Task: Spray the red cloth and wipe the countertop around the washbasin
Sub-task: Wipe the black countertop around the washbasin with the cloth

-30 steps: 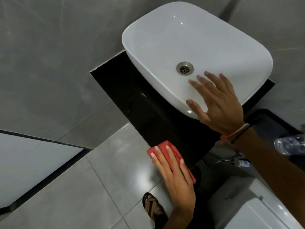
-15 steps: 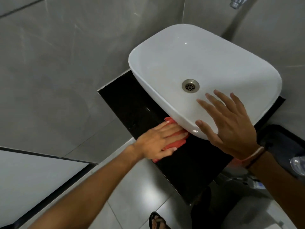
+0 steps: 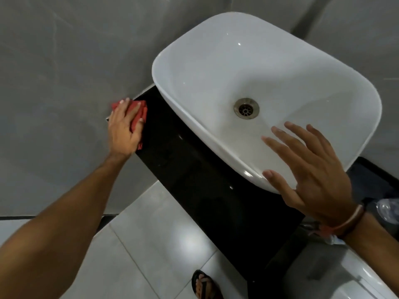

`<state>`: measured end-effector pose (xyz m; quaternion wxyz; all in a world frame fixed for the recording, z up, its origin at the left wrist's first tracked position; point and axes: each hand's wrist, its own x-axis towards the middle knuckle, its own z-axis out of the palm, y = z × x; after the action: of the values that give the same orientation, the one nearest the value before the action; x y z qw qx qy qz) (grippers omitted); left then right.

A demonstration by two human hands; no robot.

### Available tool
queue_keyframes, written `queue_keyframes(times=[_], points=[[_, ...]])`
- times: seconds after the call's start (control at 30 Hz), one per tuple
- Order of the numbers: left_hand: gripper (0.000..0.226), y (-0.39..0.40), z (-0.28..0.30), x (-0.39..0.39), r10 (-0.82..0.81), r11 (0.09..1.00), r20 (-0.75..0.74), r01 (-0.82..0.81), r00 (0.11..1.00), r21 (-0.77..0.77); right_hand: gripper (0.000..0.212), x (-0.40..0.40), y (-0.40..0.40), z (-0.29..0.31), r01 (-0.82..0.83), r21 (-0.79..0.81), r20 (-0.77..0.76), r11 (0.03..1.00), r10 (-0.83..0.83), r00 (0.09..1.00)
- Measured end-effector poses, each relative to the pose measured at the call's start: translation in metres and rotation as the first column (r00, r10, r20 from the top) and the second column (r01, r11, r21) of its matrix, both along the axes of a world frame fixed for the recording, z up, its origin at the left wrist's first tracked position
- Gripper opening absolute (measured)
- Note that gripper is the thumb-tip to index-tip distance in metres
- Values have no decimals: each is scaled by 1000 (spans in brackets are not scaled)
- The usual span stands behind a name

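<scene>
A white washbasin (image 3: pixel 216 67) with a metal drain (image 3: pixel 246 108) sits on a glossy black countertop (image 3: pixel 194 169). My left hand (image 3: pixel 124 128) lies flat on the red cloth (image 3: pixel 140 114), pressing it onto the countertop's far left corner, right against the grey wall. Most of the cloth is hidden under my palm. My right hand (image 3: pixel 311 175) rests with spread fingers on the basin's near rim and holds nothing. No spray bottle is clearly visible.
Grey tiled walls (image 3: pixel 64 50) stand behind and left of the countertop. Pale floor tiles (image 3: pixel 151 244) and my sandalled foot (image 3: pixel 205 285) show below. A clear plastic object (image 3: pixel 388 209) sits at the right edge, and a white fixture (image 3: pixel 345 283) at the bottom right.
My left hand has slid the red cloth from under the basin's front edge leftward to the countertop's far left corner by the wall. My right hand has stayed on the basin rim.
</scene>
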<state>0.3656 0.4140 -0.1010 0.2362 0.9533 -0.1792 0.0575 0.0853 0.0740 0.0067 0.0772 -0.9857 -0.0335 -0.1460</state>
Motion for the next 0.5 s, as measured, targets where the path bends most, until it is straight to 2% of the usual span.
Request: queue_keyframes(times=[0.1, 0.2, 0.3, 0.37, 0.43, 0.5], points=[[51, -17, -1, -29, 237, 932, -107, -258, 965, -254, 68, -1, 3, 4, 15, -9, -19, 1000, -15, 1000], [56, -36, -5, -71, 385, 743, -254, -462, 887, -484, 71, 1, 6, 5, 31, -19, -63, 999, -33, 997], [64, -59, -10, -131, 418, 511, -414, -586, 809, -629, 71, 1, 7, 5, 54, -42, -61, 998, -56, 997], [68, -74, -11, -174, 384, 423, -472, -605, 794, -674, 72, 0, 7, 4, 56, -43, -71, 997, -59, 996], [69, -90, -9, -219, 355, 424, -492, -606, 795, -674, 72, 0, 7, 2, 55, -45, -60, 998, -57, 997], [68, -109, -7, -263, 357, 509, -483, -600, 800, -617, 71, 2, 6, 0, 59, -44, -34, 997, -61, 998]])
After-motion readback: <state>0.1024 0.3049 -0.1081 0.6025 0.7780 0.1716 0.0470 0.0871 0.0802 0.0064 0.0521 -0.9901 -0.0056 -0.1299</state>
